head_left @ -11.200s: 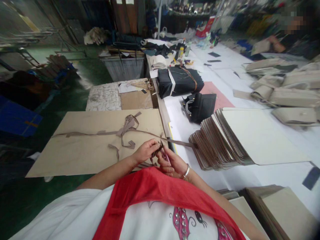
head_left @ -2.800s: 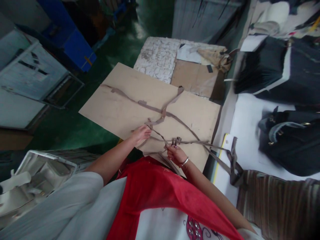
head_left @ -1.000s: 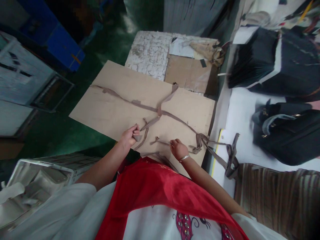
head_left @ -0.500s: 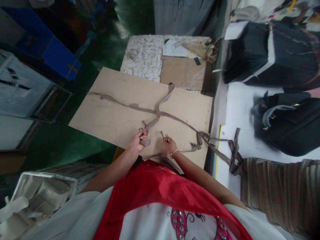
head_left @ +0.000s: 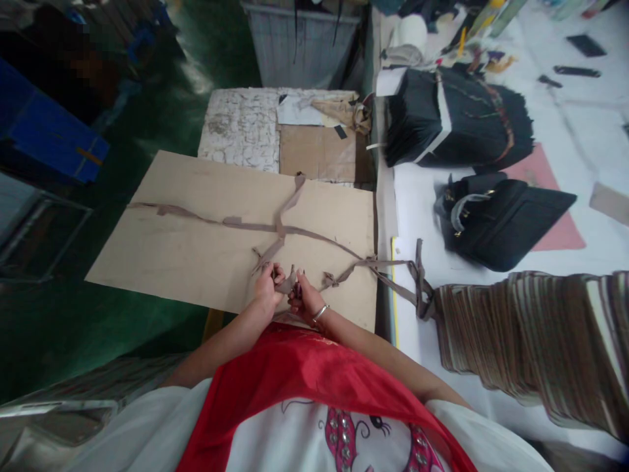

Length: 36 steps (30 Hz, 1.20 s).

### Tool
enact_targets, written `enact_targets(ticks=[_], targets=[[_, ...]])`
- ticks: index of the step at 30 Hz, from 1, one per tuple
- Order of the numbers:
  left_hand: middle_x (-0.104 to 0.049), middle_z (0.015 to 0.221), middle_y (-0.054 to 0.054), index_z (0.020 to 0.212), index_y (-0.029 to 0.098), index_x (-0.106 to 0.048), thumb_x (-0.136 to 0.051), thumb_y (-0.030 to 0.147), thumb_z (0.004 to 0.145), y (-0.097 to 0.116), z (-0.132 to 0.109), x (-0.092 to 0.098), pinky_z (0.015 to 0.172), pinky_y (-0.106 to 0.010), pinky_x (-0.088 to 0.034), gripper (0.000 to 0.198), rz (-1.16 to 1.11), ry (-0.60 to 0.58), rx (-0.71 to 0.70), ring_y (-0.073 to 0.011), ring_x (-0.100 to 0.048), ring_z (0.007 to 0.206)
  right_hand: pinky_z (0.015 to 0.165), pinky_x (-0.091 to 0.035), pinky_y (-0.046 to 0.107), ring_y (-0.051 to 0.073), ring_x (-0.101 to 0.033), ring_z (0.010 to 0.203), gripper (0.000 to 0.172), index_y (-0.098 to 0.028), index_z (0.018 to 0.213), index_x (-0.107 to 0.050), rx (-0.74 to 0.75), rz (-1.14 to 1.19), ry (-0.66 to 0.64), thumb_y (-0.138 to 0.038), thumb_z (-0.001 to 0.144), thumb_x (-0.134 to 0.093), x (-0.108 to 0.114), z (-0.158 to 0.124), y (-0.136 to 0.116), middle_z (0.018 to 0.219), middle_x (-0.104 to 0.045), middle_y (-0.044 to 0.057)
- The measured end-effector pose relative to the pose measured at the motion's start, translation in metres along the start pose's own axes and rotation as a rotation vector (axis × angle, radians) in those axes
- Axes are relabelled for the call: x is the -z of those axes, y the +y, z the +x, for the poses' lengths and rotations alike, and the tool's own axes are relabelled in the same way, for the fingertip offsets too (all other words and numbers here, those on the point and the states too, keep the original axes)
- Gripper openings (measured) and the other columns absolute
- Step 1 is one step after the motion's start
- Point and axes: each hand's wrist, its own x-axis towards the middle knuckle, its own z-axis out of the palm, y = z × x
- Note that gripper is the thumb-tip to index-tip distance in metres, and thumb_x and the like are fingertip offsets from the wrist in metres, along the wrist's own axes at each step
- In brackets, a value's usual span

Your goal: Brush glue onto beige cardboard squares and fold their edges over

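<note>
A large tan cardboard sheet (head_left: 187,262) lies in front of me with a brown-grey fabric strip (head_left: 255,227) running lengthwise and another crossing it. My left hand (head_left: 266,286) is closed around the crossing strip near the sheet's front edge, and a short loose end sticks out toward the right. Close beside it, my right hand (head_left: 305,296) pinches strip material with bent fingers; its fingertips almost meet the left hand's. The exact way the ends pass between the fingers is hidden. At the sheet's right side, a knotted part of the strip trails onto the white table.
On the white table (head_left: 407,210) to the right stand a black bag (head_left: 506,219), a strapped black bundle (head_left: 472,121) and a long stack of brown-edged pieces (head_left: 521,334). Behind the sheet is a worn white surface (head_left: 240,124) with a cardboard piece (head_left: 314,151). A grey bin (head_left: 304,46) stands beyond.
My right hand has moved left, from apart to close against my left hand, meeting the strip end there. The camera view has turned to the right.
</note>
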Motion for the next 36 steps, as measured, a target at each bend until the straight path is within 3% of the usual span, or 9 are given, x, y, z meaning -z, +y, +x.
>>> enact_targets(ticks=[6, 10, 14, 16, 18, 20, 23, 26, 36], targets=[[-0.054, 0.057, 0.002, 0.071, 0.014, -0.052, -0.052, 0.025, 0.082, -0.002, -0.002, 0.007, 0.047, -0.016, -0.038, 0.015, 0.127, -0.038, -0.041, -0.0051, -0.049, 0.045, 0.038, -0.027, 0.018, 0.006, -0.035, 0.040, 0.029, -0.018, 0.057, -0.047, 0.268, -0.374, 0.256, -0.041, 0.071, -0.057, 0.014, 0.008, 0.005, 0.044, -0.042, -0.006], [-0.057, 0.060, -0.001, 0.070, 0.015, -0.055, -0.054, 0.034, 0.080, 0.031, -0.014, 0.039, 0.052, -0.023, -0.042, 0.021, 0.622, 0.001, 0.017, -0.0109, -0.054, 0.052, 0.043, -0.029, 0.018, 0.006, -0.039, 0.043, 0.034, -0.017, 0.055, -0.049, 0.415, -0.495, 0.261, -0.044, 0.076, -0.050, 0.028, -0.008, -0.004, 0.046, -0.046, -0.004], [-0.056, 0.060, -0.003, 0.066, 0.019, -0.058, -0.060, 0.037, 0.075, 0.061, -0.040, 0.051, 0.062, -0.028, -0.044, 0.020, 1.362, -0.017, -0.437, -0.0172, -0.056, 0.063, 0.044, -0.030, 0.020, 0.008, -0.040, 0.044, 0.039, -0.018, 0.052, -0.047, 0.481, -0.550, 0.225, -0.048, 0.077, -0.048, 0.032, -0.032, -0.021, 0.043, -0.043, -0.003], [-0.062, 0.081, -0.006, 0.080, 0.021, -0.062, -0.063, 0.036, 0.072, 0.064, -0.053, 0.037, 0.079, -0.032, -0.043, 0.018, 1.463, -0.129, -0.708, -0.0216, -0.058, 0.085, 0.043, -0.029, 0.020, 0.008, -0.038, 0.042, 0.041, -0.018, 0.051, -0.046, 0.499, -0.541, 0.189, -0.049, 0.077, -0.048, 0.030, -0.040, -0.029, 0.041, -0.041, -0.004], [-0.061, 0.105, -0.008, 0.098, 0.022, -0.062, -0.068, 0.036, 0.068, 0.059, -0.061, 0.016, 0.090, -0.033, -0.039, 0.034, 1.421, -0.311, -0.795, -0.0238, -0.053, 0.104, 0.041, -0.028, 0.021, 0.007, -0.037, 0.040, 0.042, -0.018, 0.051, -0.046, 0.510, -0.513, 0.135, -0.051, 0.077, -0.047, 0.027, -0.047, -0.037, 0.041, -0.040, -0.004], [-0.061, 0.109, -0.009, 0.105, 0.021, -0.061, -0.068, 0.036, 0.068, 0.052, -0.062, -0.005, 0.087, -0.031, -0.042, 0.041, 1.311, -0.519, -0.674, -0.0230, -0.054, 0.103, 0.039, -0.027, 0.021, 0.006, -0.035, 0.038, 0.043, -0.018, 0.051, -0.044, 0.512, -0.464, 0.079, -0.053, 0.075, -0.049, 0.024, -0.051, -0.044, 0.042, -0.039, -0.004], [-0.065, 0.082, -0.006, 0.095, 0.015, -0.064, -0.064, 0.042, 0.071, 0.044, -0.056, -0.023, 0.061, -0.026, -0.043, 0.036, 1.112, -0.691, -0.315, -0.0161, -0.058, 0.070, 0.036, -0.026, 0.021, 0.006, -0.033, 0.036, 0.044, -0.018, 0.051, -0.043, 0.502, -0.407, 0.027, -0.055, 0.073, -0.051, 0.022, -0.056, -0.055, 0.042, -0.039, -0.005], [-0.060, 0.068, -0.002, 0.083, 0.011, -0.063, -0.066, 0.045, 0.068, 0.041, -0.052, -0.026, 0.051, -0.021, -0.036, 0.038, 0.988, -0.651, -0.143, -0.0099, -0.051, 0.056, 0.035, -0.025, 0.020, 0.005, -0.032, 0.035, 0.045, -0.018, 0.051, -0.041, 0.496, -0.400, 0.031, -0.057, 0.070, -0.053, 0.023, -0.059, -0.064, 0.043, -0.041, -0.005], [-0.046, 0.059, 0.008, 0.082, 0.015, -0.053, -0.069, 0.048, 0.065, 0.038, -0.062, -0.039, 0.039, -0.017, -0.030, 0.040, 0.736, -0.582, -0.092, -0.0016, -0.035, 0.038, 0.036, -0.027, 0.020, 0.006, -0.035, 0.036, 0.041, -0.019, 0.051, -0.040, 0.542, -0.415, 0.168, -0.052, 0.072, -0.052, 0.026, -0.069, -0.075, 0.039, -0.040, -0.004]])
